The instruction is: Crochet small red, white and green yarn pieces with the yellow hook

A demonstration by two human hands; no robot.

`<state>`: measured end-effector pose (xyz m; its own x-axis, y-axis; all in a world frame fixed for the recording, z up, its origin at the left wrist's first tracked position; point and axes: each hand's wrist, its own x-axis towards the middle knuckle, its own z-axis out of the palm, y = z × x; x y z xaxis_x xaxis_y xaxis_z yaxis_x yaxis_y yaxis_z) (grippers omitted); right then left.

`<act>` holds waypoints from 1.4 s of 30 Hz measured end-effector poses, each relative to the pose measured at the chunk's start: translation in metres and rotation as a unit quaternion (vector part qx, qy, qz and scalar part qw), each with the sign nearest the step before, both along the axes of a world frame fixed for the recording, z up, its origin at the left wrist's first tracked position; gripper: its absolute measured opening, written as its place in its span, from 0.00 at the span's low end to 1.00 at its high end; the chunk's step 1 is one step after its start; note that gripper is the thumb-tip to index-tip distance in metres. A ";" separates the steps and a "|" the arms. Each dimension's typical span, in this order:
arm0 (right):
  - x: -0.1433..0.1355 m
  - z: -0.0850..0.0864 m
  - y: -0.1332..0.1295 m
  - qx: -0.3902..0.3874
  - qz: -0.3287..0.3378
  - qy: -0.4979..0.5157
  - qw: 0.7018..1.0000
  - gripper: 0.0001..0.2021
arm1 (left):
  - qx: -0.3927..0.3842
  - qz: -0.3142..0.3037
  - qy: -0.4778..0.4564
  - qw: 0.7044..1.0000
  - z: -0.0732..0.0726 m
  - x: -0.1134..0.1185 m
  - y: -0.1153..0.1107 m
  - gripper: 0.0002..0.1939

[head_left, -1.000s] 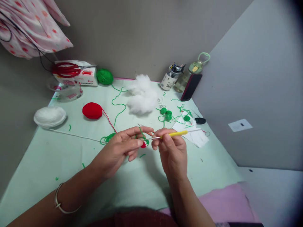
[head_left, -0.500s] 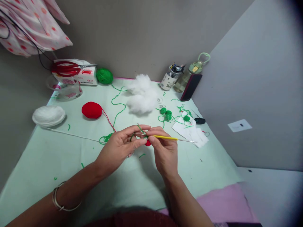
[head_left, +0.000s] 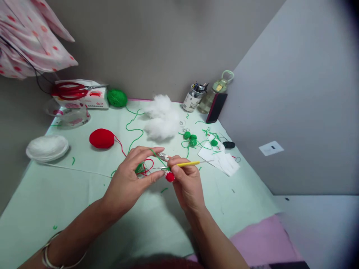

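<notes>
My right hand (head_left: 189, 183) pinches a crochet hook (head_left: 187, 163) with a yellow grip, its metal tip pointing left. The same fingers hold a small red crocheted piece (head_left: 169, 176) with a white edge and some green at its top. Over the raised index finger of my left hand (head_left: 127, 179) runs a strand of green yarn (head_left: 157, 155), stretched down to the piece. The left thumb tip lies close beside the piece, with the thumb and index finger spread apart; its other fingers are partly hidden. Loose red and green yarn shows behind the left hand.
White stuffing (head_left: 161, 125) lies mid-table. Red (head_left: 101, 138), white (head_left: 47, 147) and green (head_left: 117, 98) yarn balls are to the left. Red-handled scissors (head_left: 70, 91) rest on a box. Small green crocheted balls (head_left: 193, 140), white paper (head_left: 221, 162), a pen cup (head_left: 192, 99), bottle (head_left: 207, 101) and phone (head_left: 217, 108) are right.
My left thumb and index finger have spread apart, and the hands have separated slightly. More of the red piece shows. The hook has shifted left in the picture, along with the whole view.
</notes>
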<state>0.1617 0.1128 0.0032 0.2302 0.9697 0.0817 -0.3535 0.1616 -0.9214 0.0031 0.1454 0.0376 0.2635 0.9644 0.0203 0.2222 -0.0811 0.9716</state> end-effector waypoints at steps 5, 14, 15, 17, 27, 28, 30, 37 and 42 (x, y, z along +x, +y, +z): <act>0.002 -0.002 0.000 -0.003 -0.030 0.014 0.999 0.10 | -0.064 -0.014 -0.014 0.998 0.003 -0.004 0.001 0.19; -0.004 0.000 -0.006 0.082 -0.092 -0.130 0.984 0.01 | -0.228 -0.079 -0.186 0.952 -0.001 0.007 -0.006 0.29; -0.005 0.001 -0.008 0.106 -0.111 -0.177 0.972 0.02 | -0.231 -0.077 -0.192 0.951 -0.002 0.007 -0.005 0.28; -0.006 0.003 -0.012 0.160 -0.139 -0.268 0.940 0.06 | -0.228 -0.075 -0.189 0.952 -0.003 0.007 -0.003 0.29; -0.007 -0.006 -0.027 0.330 -0.158 -0.490 0.791 0.24 | -0.239 -0.081 -0.248 0.935 -0.006 0.000 -0.010 0.23; -0.006 -0.003 -0.028 0.336 -0.149 -0.508 0.779 0.24 | -0.247 -0.078 -0.258 0.931 -0.005 0.001 -0.010 0.23; -0.002 0.004 -0.028 0.344 -0.120 -0.540 0.758 0.21 | -0.268 -0.063 -0.272 0.922 -0.002 0.003 -0.009 0.23; 0.035 0.030 0.003 0.306 -0.135 -0.668 0.664 0.14 | -0.272 0.017 -0.303 0.913 0.018 -0.032 0.017 0.26; 0.048 0.018 0.027 0.018 0.023 -0.796 0.604 0.04 | -0.227 0.030 -0.350 0.908 0.025 -0.062 0.029 0.20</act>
<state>0.2094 0.1394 0.0208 -0.1959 0.9631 0.1845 0.9718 0.2158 -0.0948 -0.0589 0.1742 0.0626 0.2868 0.9271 -0.2412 -0.4727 0.3559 0.8062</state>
